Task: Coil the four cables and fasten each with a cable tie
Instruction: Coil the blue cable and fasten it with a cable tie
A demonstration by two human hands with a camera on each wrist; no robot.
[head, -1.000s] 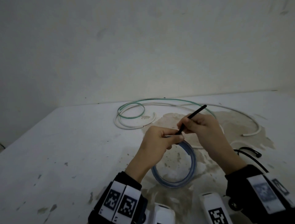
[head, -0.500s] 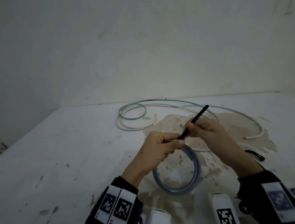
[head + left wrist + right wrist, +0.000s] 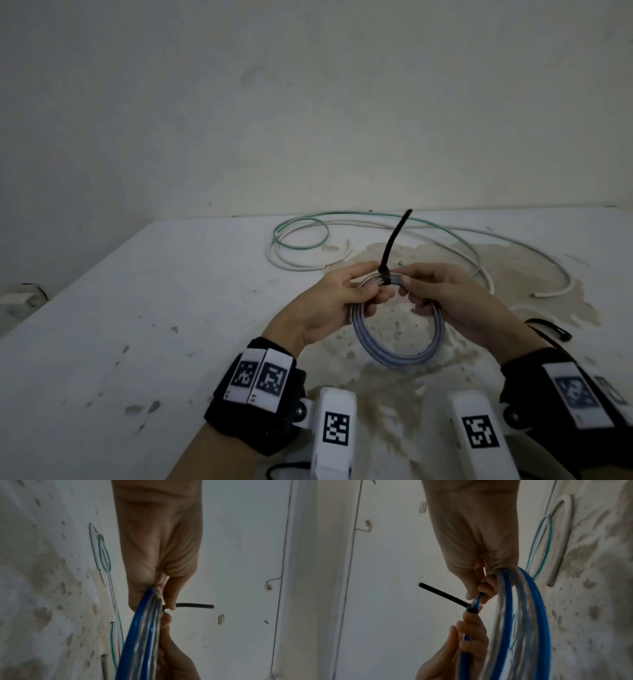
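A coiled blue cable (image 3: 397, 356) hangs between both hands above the stained table (image 3: 137, 308). A black cable tie (image 3: 394, 246) is wrapped round the top of the coil, and its free tail sticks up. My left hand (image 3: 346, 298) grips the coil just left of the tie. My right hand (image 3: 431, 291) pinches the coil just right of it. The left wrist view shows the blue coil (image 3: 142, 635) and the tie's tail (image 3: 195, 605) by the fingers. In the right wrist view the tie (image 3: 443, 593) sits tight round the blue strands (image 3: 505, 615).
A loose green cable (image 3: 305, 236) and a loose white cable (image 3: 308, 263) lie at the back of the table by the wall. Another white cable (image 3: 555, 291) curves at the right. A black cable tie (image 3: 548, 329) lies at the right near my forearm.
The coil has been lifted off the table into both hands. My right hand has let go of the tie's tail, which now stands up from the coil, and holds the coil instead.
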